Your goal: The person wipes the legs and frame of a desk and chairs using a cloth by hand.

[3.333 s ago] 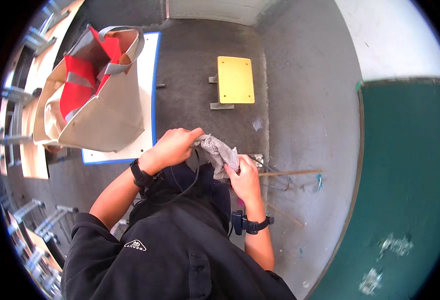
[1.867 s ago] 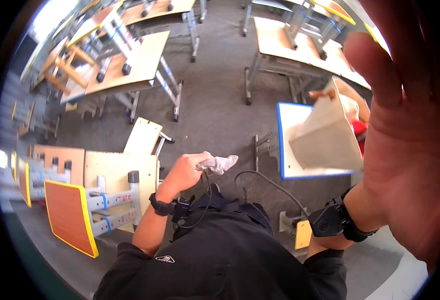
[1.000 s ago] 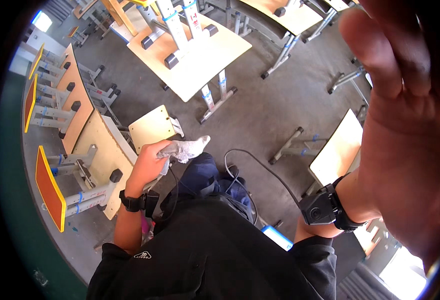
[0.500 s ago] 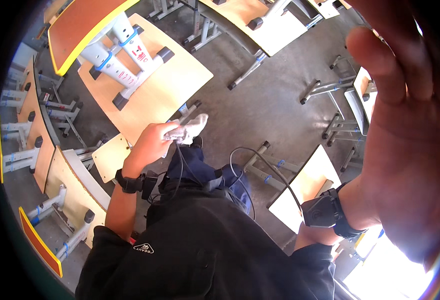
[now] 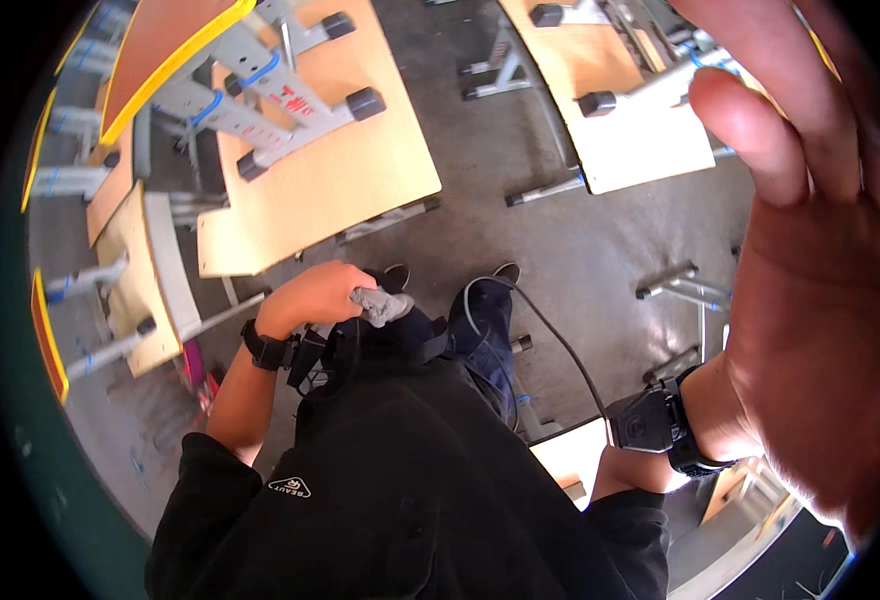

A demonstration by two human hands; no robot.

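Note:
My left hand (image 5: 310,295) is closed on a crumpled grey cloth (image 5: 385,305) at waist height, in front of my dark trousers (image 5: 485,335). My right hand (image 5: 810,300) is raised very close to the camera at the right, open, palm showing and fingers apart, holding nothing. Wrist devices (image 5: 650,425) with black straps are on both arms, and a black cable (image 5: 560,340) hangs in loops from the right one.
Ahead are wooden-topped desks (image 5: 380,150) (image 5: 650,155), with upturned stools (image 5: 165,50) resting on them. More desks and stools (image 5: 145,260) stand along the left, beside a green wall (image 5: 40,450). Grey floor (image 5: 610,230) lies between the desk legs.
My view has turned, bringing the two front desks more squarely ahead. My left hand and the cloth have moved slightly down. My right hand stays raised and open.

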